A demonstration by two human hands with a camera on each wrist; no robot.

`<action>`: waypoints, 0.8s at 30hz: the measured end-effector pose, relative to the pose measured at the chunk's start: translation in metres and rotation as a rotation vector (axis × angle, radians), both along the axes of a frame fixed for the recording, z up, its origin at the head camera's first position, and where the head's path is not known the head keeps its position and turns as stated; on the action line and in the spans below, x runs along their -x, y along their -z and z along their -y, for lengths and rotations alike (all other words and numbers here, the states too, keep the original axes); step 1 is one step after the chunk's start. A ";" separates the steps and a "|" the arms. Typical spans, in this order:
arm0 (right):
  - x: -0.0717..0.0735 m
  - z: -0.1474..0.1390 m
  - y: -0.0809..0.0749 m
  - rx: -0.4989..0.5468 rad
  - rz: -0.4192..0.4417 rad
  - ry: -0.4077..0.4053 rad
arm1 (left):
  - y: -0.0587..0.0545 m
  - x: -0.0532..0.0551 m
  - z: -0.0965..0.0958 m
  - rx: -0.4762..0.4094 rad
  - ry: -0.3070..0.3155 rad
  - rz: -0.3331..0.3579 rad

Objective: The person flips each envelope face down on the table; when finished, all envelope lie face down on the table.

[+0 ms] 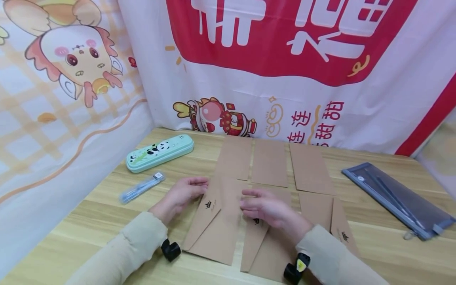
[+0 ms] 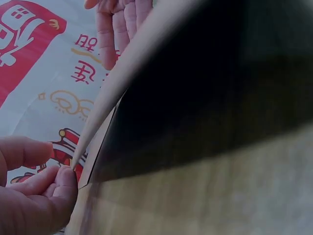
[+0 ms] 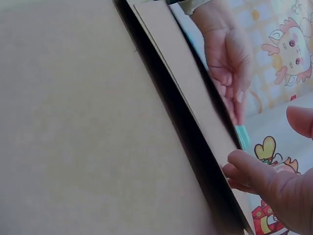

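Several brown paper envelopes lie in two rows on the wooden table. My left hand (image 1: 187,194) is at the left edge of the front-left envelope (image 1: 222,221), which has a crown print on its flap. In the left wrist view, its fingertips (image 2: 66,178) touch that edge, and the thumb stands apart from them. My right hand (image 1: 265,208) is over the front-middle envelope (image 1: 276,249), fingers pointing left toward the first envelope's right edge. Its thumb is spread away from the fingers (image 3: 244,169) in the right wrist view. The front-right envelope (image 1: 318,213) is partly covered by my right sleeve.
Behind are three flap-down envelopes, left (image 1: 233,158), middle (image 1: 269,162) and right (image 1: 311,168). A mint panda pencil case (image 1: 160,153) and a clear plastic case (image 1: 142,187) lie left. At right lies a grey mesh zip pouch (image 1: 395,198). Printed cloth (image 1: 149,71) hangs behind.
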State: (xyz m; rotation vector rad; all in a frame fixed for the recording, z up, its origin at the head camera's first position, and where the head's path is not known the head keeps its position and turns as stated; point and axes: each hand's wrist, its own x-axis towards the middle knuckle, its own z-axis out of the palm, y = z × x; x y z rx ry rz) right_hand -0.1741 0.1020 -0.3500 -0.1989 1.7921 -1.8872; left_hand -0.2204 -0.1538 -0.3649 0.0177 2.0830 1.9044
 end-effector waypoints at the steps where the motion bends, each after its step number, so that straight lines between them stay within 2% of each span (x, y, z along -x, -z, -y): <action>1: 0.001 0.002 0.000 -0.003 0.002 0.004 | 0.000 0.001 0.001 -0.008 -0.010 -0.003; 5: 0.003 0.010 0.001 -0.004 -0.002 0.009 | -0.004 0.000 0.007 -0.013 -0.017 -0.027; 13: 0.004 0.029 0.003 0.017 -0.010 0.019 | -0.021 -0.004 0.010 -0.068 -0.038 -0.096; 17: 0.005 0.035 0.005 0.027 -0.012 0.031 | -0.029 -0.005 0.006 -0.080 -0.024 -0.140; 24: 0.007 0.040 0.006 0.055 0.011 0.054 | -0.044 -0.009 -0.015 -0.079 -0.047 -0.179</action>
